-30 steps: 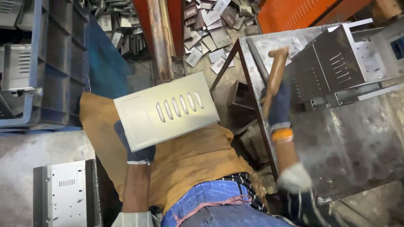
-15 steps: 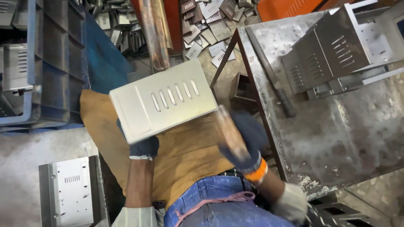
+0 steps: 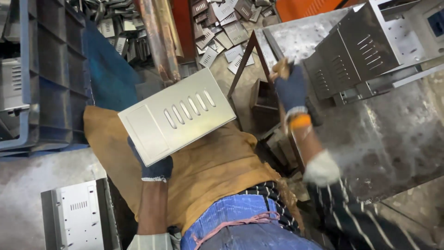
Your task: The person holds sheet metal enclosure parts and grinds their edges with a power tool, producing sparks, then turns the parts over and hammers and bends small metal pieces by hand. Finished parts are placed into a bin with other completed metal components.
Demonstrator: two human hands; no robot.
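- A scuffed grey steel workbench [image 3: 393, 139] filled the right of the frame, blue plastic crates [image 3: 46, 78] the upper left.
- The gloved left hand [image 3: 155, 164] gripped a pale slotted sheet-metal panel [image 3: 178, 113] at centre, over a tan apron.
- The gloved right hand [image 3: 291, 88] clenched a wooden handle [image 3: 280, 69], upper centre-right.

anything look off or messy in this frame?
Small slotted metal plates lie strewn in a loose heap on the floor at the top, not stacked. The left hand holds a slotted metal panel tilted over the lap. The right hand grips a wooden handle, blurred. No visible damage.
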